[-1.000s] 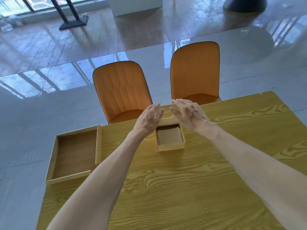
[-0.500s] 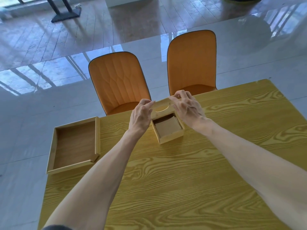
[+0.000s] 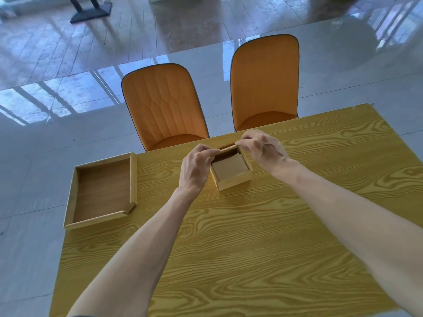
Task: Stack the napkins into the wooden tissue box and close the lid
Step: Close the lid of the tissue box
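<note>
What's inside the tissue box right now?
Inside the tissue box, brown napkins lie flat, top sheet showing. The lid, pinched by the left hand and right hand, shades the far part; how many napkins lie beneath is hidden.

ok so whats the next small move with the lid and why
Probably lower the lid forward onto the box. Both hands, left and right, pinch its ends, it stands tilted over the back edge, and the napkins already sit inside.

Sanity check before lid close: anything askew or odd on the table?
Wooden tray overhangs the table's left edge, and its near-right corner joint gapes. Otherwise fine: napkins lie flat in the tissue box, lid pinched by left hand and right hand.
</note>
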Available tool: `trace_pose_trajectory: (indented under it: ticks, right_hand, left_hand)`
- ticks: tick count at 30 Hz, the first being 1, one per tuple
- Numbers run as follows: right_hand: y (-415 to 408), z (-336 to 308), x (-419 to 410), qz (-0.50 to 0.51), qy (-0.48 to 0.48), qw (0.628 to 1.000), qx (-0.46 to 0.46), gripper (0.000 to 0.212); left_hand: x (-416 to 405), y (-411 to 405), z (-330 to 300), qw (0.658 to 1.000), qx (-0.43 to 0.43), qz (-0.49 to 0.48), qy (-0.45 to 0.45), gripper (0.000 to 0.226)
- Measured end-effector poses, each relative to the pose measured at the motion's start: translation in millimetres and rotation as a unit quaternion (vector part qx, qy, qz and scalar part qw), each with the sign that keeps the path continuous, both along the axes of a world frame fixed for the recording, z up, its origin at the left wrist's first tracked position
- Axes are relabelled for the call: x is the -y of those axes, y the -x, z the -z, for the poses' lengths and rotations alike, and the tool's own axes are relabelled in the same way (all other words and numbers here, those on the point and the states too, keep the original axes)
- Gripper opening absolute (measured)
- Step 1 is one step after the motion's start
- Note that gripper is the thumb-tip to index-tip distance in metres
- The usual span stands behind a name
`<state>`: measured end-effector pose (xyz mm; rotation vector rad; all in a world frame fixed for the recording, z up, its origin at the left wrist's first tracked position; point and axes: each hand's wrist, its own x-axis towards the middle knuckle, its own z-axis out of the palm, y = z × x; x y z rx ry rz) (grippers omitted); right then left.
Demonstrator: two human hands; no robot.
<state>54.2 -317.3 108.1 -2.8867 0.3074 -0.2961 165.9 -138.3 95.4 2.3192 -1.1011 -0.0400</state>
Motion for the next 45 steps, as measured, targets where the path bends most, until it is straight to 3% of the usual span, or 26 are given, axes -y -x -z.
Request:
trace_pose_trajectory:
  ticks: [9,22,32,45]
  right_hand:
    - [31,41,-10,-0.024,0.012,0.997,-0.066,0.039]
    - [41,76,-31,0.020,-0.007,0.996,-0.090,0.050]
    - [40,83,-43,0.045,-0.022,0.994,-0.097,0.047]
    - [28,75,-52,0.067,-0.025,0.994,-0.084,0.034]
  left_hand:
    - [-16,33,29,0.997,0.021,0.016,-0.071,0.032]
    - [-19,36,51,0.997,-0.003,-0.001,-0.082,0.025]
    - [-16,30,56,0.993,-0.067,-0.032,-0.097,0.028]
    - [-18,11,57,0.991,-0.044,-0.009,-0.126,0.028]
